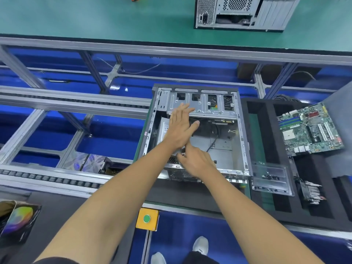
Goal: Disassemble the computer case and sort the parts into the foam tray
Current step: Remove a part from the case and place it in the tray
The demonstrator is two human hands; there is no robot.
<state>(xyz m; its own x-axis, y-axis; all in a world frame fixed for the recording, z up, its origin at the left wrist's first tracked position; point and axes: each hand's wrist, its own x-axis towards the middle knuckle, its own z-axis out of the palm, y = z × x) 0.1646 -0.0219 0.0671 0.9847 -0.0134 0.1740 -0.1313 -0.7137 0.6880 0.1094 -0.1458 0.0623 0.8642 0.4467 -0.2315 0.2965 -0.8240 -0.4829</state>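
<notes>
Bare grey sheet metal makes up the opened computer case (pixel 196 134), which lies on its side on the surface with its open side facing up, directly under both hands. The left hand (pixel 181 128) reaches over the case's left half with fingers straight and spread; the fingertips lie over the perforated drive cage (pixel 205 105) at the far end of the case, and the thumb points toward the dark gap below that cage. It holds nothing. The right hand (pixel 196 162) is at the case's near edge, just under the left wrist, with its forefinger stretched up toward the left hand and the other fingers loosely bent (whether they pinch anything there I cannot tell, since the left hand covers the spot). A black cable (pixel 214 138) runs down across the bare case floor to the right of both hands.

Just beside the case on the right lies the black foam tray (pixel 266 130). A green motherboard (pixel 310 130) rests tilted over its far compartments, a clear plastic box (pixel 270 178) with small dark pieces sits at its near left, and a finned heatsink (pixel 310 191) lies to the right of that box. A second computer case (pixel 243 12) stands well apart on the green surface (pixel 95 18) beyond the conveyor frame. A yellow box with a green button (pixel 147 219) sits near the person's feet.
</notes>
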